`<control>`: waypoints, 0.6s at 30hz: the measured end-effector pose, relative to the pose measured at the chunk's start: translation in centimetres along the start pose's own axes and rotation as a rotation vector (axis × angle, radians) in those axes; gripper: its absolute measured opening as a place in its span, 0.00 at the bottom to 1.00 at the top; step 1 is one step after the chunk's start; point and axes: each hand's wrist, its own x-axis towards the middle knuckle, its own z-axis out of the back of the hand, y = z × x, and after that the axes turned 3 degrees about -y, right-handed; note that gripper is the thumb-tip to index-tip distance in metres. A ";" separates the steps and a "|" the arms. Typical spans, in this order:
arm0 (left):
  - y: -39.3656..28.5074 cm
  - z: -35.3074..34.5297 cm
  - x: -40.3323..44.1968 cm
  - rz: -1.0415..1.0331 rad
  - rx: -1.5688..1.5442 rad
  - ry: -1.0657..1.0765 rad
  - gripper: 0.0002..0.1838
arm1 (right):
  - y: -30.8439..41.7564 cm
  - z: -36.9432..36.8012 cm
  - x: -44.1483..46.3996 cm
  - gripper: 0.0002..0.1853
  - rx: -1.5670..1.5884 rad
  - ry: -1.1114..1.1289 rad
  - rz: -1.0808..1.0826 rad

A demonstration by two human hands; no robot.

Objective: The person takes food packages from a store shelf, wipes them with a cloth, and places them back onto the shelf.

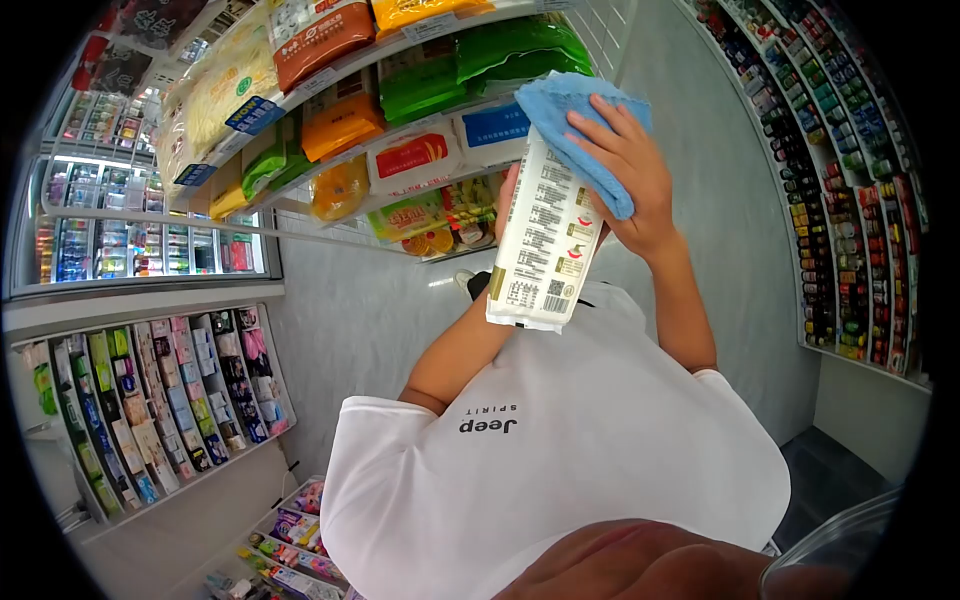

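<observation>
- Here's the white printed packet (540, 235), right at the centre of the action: held up in front of the chest, tilted, its text-covered side with the square code facing the camera.
- Left hand (507, 200) is at the packet's left edge, grasping it from the side and behind; most of those fingers are hidden, so their exact curl I can't tell.
- Right hand (632, 180) is up at the top right, fingers extended and close together over a blue cloth (565, 105), holding it against the packet's upper end. The cloth drapes over the top corner and down the right edge.
- Just beyond, shelves of bagged goods: a green bag (520, 48) up high, an orange packet (340, 125) below, then a red-labelled white pack (412, 155) beside a blue-labelled pack (495, 123).
- Off to the left, a glass-fronted cooler (140, 245); well to the right, rows of bottles (835, 200).
- Grey floor (370, 320) between them, white T-shirt (560, 450) filling the foreground.
</observation>
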 end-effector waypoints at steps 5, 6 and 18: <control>-0.6 2.2 1.2 -0.001 -0.310 0.118 0.36 | 2.2 0.8 -1.2 0.19 0.080 0.106 0.039; -0.6 2.5 1.1 0.001 -0.324 0.138 0.36 | 3.1 0.8 -1.6 0.19 0.117 0.116 0.050; 0.3 -3.0 2.8 -0.150 0.190 0.201 0.37 | 7.0 0.9 -2.0 0.18 0.132 0.207 0.208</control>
